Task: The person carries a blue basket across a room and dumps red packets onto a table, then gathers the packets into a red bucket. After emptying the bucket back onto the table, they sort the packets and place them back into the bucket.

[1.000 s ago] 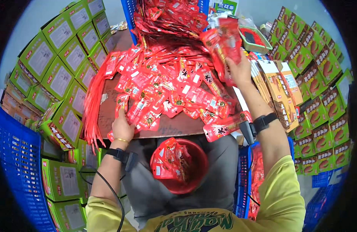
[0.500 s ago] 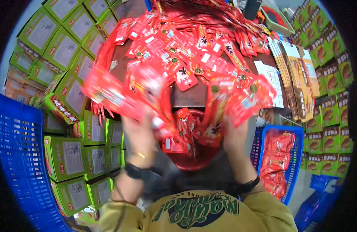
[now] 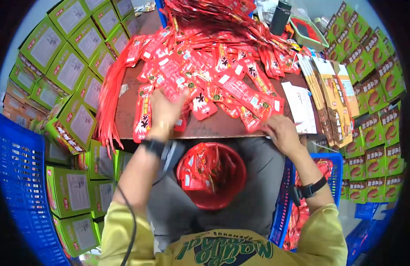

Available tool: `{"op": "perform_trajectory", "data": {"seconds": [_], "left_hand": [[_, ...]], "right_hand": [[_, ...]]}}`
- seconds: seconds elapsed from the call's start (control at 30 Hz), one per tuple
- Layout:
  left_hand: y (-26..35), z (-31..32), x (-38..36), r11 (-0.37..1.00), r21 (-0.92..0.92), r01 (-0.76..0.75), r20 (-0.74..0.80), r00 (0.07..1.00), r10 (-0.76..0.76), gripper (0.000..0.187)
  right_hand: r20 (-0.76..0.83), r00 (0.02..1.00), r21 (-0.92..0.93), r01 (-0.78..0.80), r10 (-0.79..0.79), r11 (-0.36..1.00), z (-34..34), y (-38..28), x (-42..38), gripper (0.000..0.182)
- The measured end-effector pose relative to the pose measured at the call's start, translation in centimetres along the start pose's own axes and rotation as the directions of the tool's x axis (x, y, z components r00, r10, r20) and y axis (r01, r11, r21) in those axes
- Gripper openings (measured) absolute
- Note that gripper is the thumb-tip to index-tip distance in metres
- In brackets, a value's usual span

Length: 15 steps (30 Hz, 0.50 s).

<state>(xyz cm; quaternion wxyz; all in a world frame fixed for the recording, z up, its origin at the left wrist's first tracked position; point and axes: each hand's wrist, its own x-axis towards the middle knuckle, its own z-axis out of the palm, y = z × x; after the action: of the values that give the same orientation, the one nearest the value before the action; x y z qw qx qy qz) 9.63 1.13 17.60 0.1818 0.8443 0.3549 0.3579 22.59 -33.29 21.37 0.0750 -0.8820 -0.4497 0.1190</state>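
My left hand (image 3: 166,108) is over the near part of a pile of flat red snack packets (image 3: 205,82) on the table, its fingers closed on a packet (image 3: 170,90); the fingertips are partly blurred. Near the table's front edge, my right hand (image 3: 282,133) has its fingers loosely bent and apart, beside the lower end of a packet (image 3: 250,120). Below the edge, between the legs, a red bucket (image 3: 234,190) contains several similar packets (image 3: 198,166).
Green boxes (image 3: 78,190) are stacked on the left, with more green boxes (image 3: 373,164) on the right. A blue basket (image 3: 282,199) of red packets stands under my right arm. Flattened cartons (image 3: 331,102) and white paper (image 3: 300,106) lie at the table's right side.
Both hands have moved forward from above the bucket to the table. The bunches of packets they held are out of them, and packets lie on the near part of the pile.
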Motion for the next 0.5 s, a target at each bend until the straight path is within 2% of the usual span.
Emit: {"op": "perform_trajectory", "data": {"seconds": [0.03,0.07,0.1,0.13,0.17,0.2,0.23,0.27,0.3,0.33,0.37,0.4,0.43,0.47,0.5], "left_hand": [[4.6,-3.2,2.0,0.735,-0.293,0.612,0.466,0.762,-0.449,0.085],[1.1,1.8,3.5,0.762,-0.229,0.606,0.432,0.764,-0.478,0.084],[1.5,3.0,3.5,0.83,-0.077,0.553,0.278,0.811,-0.514,0.082],[2.0,3.9,3.4,0.858,0.092,0.505,0.121,0.85,-0.513,0.081],[1.7,4.3,3.8,0.855,0.092,0.51,0.121,0.847,-0.518,0.081],[1.1,4.4,4.6,0.857,0.065,0.512,0.248,0.823,-0.511,0.077],[0.0,4.3,5.3,0.858,0.045,0.512,0.369,0.789,-0.49,0.073],[-1.3,4.0,5.9,0.86,0.056,0.508,0.361,0.792,-0.492,0.073],[-2.9,4.2,6.4,0.856,0.001,0.516,0.431,0.772,-0.467,0.059],[-1.6,2.4,6.5,0.846,-0.054,0.53,0.502,0.747,-0.436,0.044],[-1.0,-0.1,5.6,0.616,-0.431,0.659,0.592,0.722,-0.358,0.03],[2.3,-3.0,4.2,0.452,-0.596,0.664,0.575,0.745,-0.338,0.022],[3.1,-3.1,2.6,0.5,-0.602,0.623,0.56,0.775,-0.293,0.022],[3.6,-3.2,1.2,0.547,-0.604,0.58,0.545,0.801,-0.247,0.022],[1.5,0.2,-0.7,0.724,-0.494,0.48,0.533,0.826,-0.184,0.029]], "right_hand": [[-0.056,0.998,0.13,-0.029,0.037,0.991,-0.6,-0.8,1.0,0.065],[-0.11,0.991,0.255,-0.047,0.077,0.966,-1.2,-1.4,2.3,0.065],[-0.112,0.991,0.248,-0.042,0.072,0.968,-1.1,-1.6,4.4,0.065],[-0.36,0.933,0.191,0.059,0.014,0.98,-0.2,-1.6,6.7,0.066],[-0.579,0.814,0.113,0.146,-0.055,0.983,0.5,-1.4,8.4,0.067],[-0.579,0.813,0.114,0.153,-0.06,0.982,0.7,-1.2,9.6,0.067],[-0.44,0.897,0.091,0.001,0.039,0.996,1.1,-1.3,10.6,0.07],[-0.295,0.943,0.046,-0.143,0.151,0.989,1.4,-1.6,11.3,0.073],[-0.302,0.943,0.088,-0.12,0.141,0.989,1.1,-2.0,11.3,0.069],[-0.301,0.944,0.093,-0.115,0.138,0.989,0.9,-2.4,10.9,0.069],[-0.451,0.889,0.023,-0.072,0.075,0.997,1.0,-2.8,10.0,0.065],[-0.586,0.81,-0.056,-0.043,0.002,0.998,1.2,-3.0,9.2,0.06],[-0.627,0.779,-0.079,-0.035,-0.023,0.996,2.3,-2.5,9.1,0.052],[-0.622,0.783,-0.077,-0.038,-0.018,0.996,2.6,-2.5,8.9,0.052],[-0.594,0.804,-0.098,-0.047,-0.021,0.994,2.7,-2.5,8.9,0.049]]}}
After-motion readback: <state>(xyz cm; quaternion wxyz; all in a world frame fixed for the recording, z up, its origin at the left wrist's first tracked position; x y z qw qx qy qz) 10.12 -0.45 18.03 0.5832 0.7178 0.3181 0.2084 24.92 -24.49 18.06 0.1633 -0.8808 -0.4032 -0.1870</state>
